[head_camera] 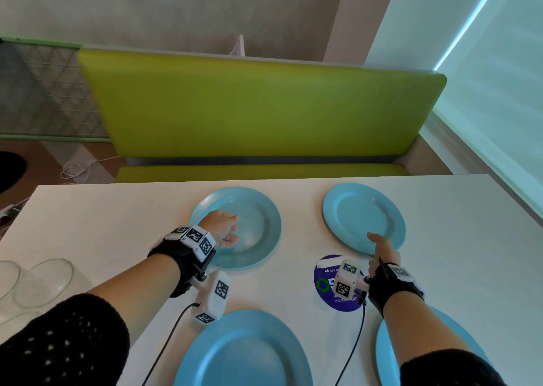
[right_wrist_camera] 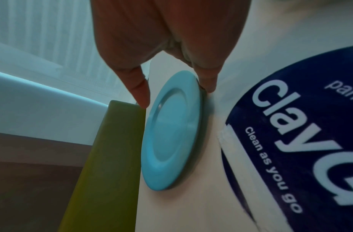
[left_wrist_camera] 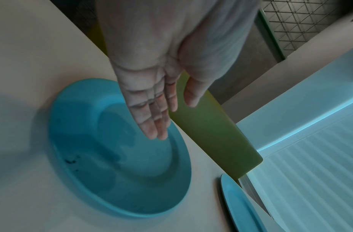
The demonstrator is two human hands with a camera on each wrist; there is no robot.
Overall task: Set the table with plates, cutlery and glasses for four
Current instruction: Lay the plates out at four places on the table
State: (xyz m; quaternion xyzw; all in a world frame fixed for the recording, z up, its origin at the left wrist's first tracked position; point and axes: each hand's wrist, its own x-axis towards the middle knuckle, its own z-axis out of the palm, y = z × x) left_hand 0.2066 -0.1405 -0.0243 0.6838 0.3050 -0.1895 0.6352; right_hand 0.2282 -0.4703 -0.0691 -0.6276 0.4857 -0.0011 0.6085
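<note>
Several blue plates lie on the white table [head_camera: 102, 209]. My left hand [head_camera: 235, 230] [left_wrist_camera: 174, 118] hovers open, palm down, just over the far left plate [head_camera: 258, 239] [left_wrist_camera: 122, 172], fingers straight and not touching it. My right hand [head_camera: 374, 250] [right_wrist_camera: 175, 97] is at the near rim of the far right plate [head_camera: 364, 212] [right_wrist_camera: 171, 133]. Its thumb is lifted above the rim and its fingertips [right_wrist_camera: 208, 87] touch the rim's outer edge at the table. Two more plates sit near me, a left one [head_camera: 244, 353] and a right one [head_camera: 385, 356] partly under my right forearm.
Clear glasses [head_camera: 44, 283] stand at the table's near left edge. A round purple sticker [head_camera: 326, 294] [right_wrist_camera: 300, 141] lies between the plates. A green bench [head_camera: 258, 106] runs behind the table's far edge, and a window wall is at the right.
</note>
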